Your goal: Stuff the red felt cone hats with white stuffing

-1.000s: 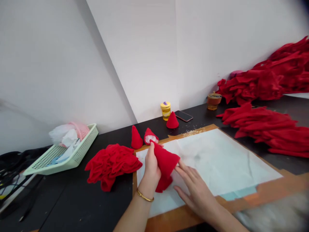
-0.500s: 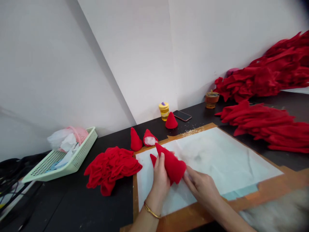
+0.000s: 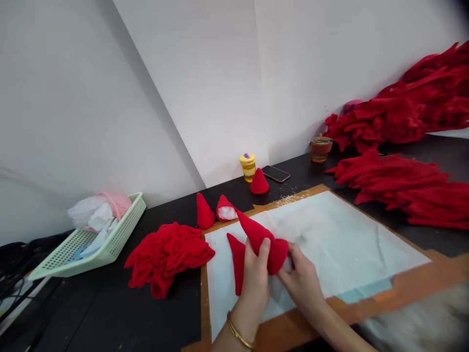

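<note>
My left hand [image 3: 256,276] is wrapped around a red felt cone [image 3: 258,233], its tip pointing up and left, thumb on top. At the cone's wide end, my right hand [image 3: 302,276] grips the rim with bent fingers; a bit of white shows there, and the fingertips are partly hidden. A flat red felt piece [image 3: 237,259] lies on the white sheet [image 3: 351,244] beside my left hand. Just behind, a cone on its side [image 3: 227,212] shows white stuffing in its opening. Two more red cones stand upright, one at the left [image 3: 205,212], one farther back [image 3: 259,182].
A heap of red felt pieces [image 3: 170,256] lies left of the sheet, beside a green basket [image 3: 122,232]. Behind are a yellow-lidded jar [image 3: 248,167], a phone [image 3: 276,173] and an amber cup [image 3: 321,149]. Larger red piles [image 3: 403,188] fill the right. White fluff [image 3: 421,318] is blurred at lower right.
The cone has turned and shifted slightly right, and my left thumb now lies over it. My right fingers have moved up along its wide end. More of the flat red piece shows.
</note>
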Available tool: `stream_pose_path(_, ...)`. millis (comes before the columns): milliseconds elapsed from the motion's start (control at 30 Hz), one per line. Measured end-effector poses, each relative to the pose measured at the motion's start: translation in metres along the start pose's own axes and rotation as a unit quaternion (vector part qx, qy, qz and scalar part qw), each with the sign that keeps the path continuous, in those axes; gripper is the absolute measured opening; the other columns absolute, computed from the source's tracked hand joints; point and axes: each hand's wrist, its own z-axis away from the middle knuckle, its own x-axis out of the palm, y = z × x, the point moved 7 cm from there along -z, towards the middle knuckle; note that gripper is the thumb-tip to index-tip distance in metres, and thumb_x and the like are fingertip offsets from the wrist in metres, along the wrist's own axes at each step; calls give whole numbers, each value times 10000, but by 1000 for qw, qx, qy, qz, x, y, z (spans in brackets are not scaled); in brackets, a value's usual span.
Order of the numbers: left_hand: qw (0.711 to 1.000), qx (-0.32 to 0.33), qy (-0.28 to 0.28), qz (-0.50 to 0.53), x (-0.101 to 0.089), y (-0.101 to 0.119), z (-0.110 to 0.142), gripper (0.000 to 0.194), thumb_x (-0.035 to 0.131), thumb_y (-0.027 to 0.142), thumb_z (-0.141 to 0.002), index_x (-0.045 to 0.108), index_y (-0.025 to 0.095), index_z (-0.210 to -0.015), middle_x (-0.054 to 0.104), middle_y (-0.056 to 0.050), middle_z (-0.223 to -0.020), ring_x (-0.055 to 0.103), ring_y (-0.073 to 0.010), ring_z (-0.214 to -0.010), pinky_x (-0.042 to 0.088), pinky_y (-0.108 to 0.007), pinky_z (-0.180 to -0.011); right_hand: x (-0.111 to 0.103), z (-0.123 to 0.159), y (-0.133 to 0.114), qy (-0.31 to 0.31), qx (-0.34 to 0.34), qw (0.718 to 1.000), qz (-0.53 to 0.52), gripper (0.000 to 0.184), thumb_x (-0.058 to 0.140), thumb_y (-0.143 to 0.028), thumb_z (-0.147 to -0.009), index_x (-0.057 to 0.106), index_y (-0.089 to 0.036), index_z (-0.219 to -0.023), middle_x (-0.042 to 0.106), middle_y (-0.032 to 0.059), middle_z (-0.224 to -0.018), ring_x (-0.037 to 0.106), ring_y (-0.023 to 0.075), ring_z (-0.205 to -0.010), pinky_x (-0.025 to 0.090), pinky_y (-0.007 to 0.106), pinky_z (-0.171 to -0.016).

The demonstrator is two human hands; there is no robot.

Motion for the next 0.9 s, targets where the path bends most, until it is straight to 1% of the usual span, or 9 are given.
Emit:
stream_pose_path(133,999,8,-12,-36,6,1,8,593,743,442,-847,522,167,-1324,663,-141,-1277,654,-258,-1161,510,-379,-1045,-1,6,-7,20,-82,996,-15,251,598,-222,-902,727,-187,-1114,740,101,-1205,727,239,-1071,595,292,-903)
stream_pose_path(267,996,14,-21,-83,7,2,10,589,753,403,-830,527,163,-1319,654,-146,-1298,642,-266,-1189,499,-381,-1065,4,4,5,-56,36,992,-111,278,520,-240,-970,744,-207,-1130,772,67,-1113,745,232,-1015,623,302,-849)
stream_pose_path(333,995,8,-33,-91,8,1,11,601,747,401,-832,526,162,-1337,638,-149,-1334,619,-272,-1238,475,-389,-1105,6,4,9,-83,85,980,-162,307,506,-285,-991,726,-209,-1192,768,64,-1136,737,234,-1049,617,331,-903)
stream_pose_path(467,989,3,-73,-127,6,2,14,588,723,410,-852,550,169,-1360,611,-144,-1384,566,-297,-1316,424,-430,-1165,8,5,10,-141,78,971,-178,379,504,-325,-990,667,-205,-1310,703,87,-1297,660,237,-1221,530,383,-1069)
stream_pose_path(567,971,-23,-147,-190,1,2,14,559,784,370,-796,619,161,-1288,641,-146,-1334,571,-331,-1292,430,-465,-1147,4,6,19,-147,83,972,-163,346,509,-351,-987,698,-193,-1231,725,99,-1238,685,238,-1148,549,359,-1020)
stream_pose_path(633,968,-57,-177,-168,-5,4,11,657,852,370,-722,604,155,-1291,642,-156,-1329,574,-344,-1284,450,-463,-1123,0,5,24,-119,106,973,-168,329,519,-369,-992,690,-195,-1212,729,94,-1209,696,230,-1076,562,339,-966)
stream_pose_path(767,996,-43,-79,17,-18,20,-5,854,872,469,-689,472,211,-1399,533,-141,-1477,522,-304,-1358,495,-370,-1069,4,2,21,-110,128,971,-171,325,510,-408,-1008,684,-191,-1176,746,81,-1129,701,208,-925,574,293,-831)
stream_pose_path(833,997,-19,-46,63,-15,24,-9,844,822,461,-760,395,254,-1457,527,-127,-1478,593,-272,-1267,548,-342,-962,12,3,14,-133,92,977,-137,309,500,-379,-991,724,-182,-1072,765,77,-1034,706,213,-875,572,289,-803)
stream_pose_path(900,997,-10,-36,63,-8,23,-9,870,789,422,-802,315,270,-1515,603,-130,-1363,676,-240,-1074,572,-318,-826,22,5,9,-160,44,983,-84,289,525,-352,-927,746,-179,-998,773,85,-981,714,237,-856,582,308,-794)
